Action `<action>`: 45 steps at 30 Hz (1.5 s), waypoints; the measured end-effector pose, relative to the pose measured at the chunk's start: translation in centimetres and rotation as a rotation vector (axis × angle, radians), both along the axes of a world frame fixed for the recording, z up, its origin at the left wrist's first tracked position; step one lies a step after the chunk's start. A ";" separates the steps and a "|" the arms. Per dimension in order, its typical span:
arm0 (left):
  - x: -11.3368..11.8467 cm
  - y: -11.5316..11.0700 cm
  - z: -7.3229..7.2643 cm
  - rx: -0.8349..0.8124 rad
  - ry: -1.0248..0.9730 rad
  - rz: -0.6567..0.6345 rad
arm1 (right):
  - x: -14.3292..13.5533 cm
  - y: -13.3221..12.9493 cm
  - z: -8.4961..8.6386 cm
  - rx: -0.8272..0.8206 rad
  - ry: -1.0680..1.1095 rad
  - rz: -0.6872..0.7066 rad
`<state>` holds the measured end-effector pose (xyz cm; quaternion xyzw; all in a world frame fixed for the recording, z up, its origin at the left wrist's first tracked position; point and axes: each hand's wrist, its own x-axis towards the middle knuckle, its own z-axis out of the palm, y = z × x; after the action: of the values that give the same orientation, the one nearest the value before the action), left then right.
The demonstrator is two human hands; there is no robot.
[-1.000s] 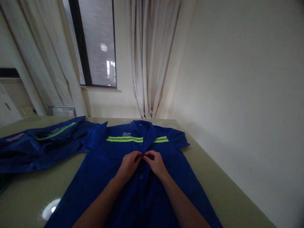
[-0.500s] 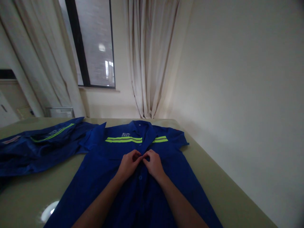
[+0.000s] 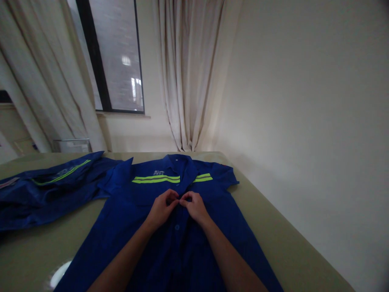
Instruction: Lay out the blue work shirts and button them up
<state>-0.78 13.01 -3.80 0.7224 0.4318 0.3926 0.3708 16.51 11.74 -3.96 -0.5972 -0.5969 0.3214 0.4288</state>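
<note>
A dark blue short-sleeved shirt (image 3: 121,219) with yellow-green stripes across its chest lies front up, its collar at the far end. My left hand (image 3: 163,207) pinches the shirt's front edge at the middle, below the stripes. Touching it at the fingertips, my right hand (image 3: 193,206) pinches the same spot from the other side. What lies between the fingertips is too small to make out. One button (image 3: 177,227) shows just below my hands, and another (image 3: 178,185) shows above them.
The shirt rests on a greenish table (image 3: 291,243). At the left lies a second blue garment (image 3: 60,194) with a stripe, reaching the shirt's left sleeve. A bright round reflection (image 3: 60,273) shows at the lower left. Behind are curtains (image 3: 188,81), a window (image 3: 117,56) and a wall (image 3: 304,101).
The view has shifted slightly, so the shirt and hands appear a little further left. Both hands still pinch at the shirt's middle, with a small shift in the fingers.
</note>
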 end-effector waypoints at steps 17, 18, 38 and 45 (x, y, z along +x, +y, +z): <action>-0.1 -1.4 -0.2 0.416 0.614 0.037 | -0.1 1.0 -0.2 -0.093 0.122 0.074; -0.3 -1.2 -0.3 0.408 0.598 0.034 | 0.0 0.9 -0.1 -0.075 0.106 0.075; 0.7 -2.2 2.3 0.230 0.893 0.196 | -1.1 0.9 0.9 0.037 -0.271 -0.127; 1.5 2.4 0.5 0.123 0.675 0.242 | 0.2 1.4 -0.7 0.215 0.088 0.053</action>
<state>0.67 15.43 -3.27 0.7761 0.5878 0.1982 0.1139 16.67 13.16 -4.69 -0.5169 -0.6240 0.2926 0.5078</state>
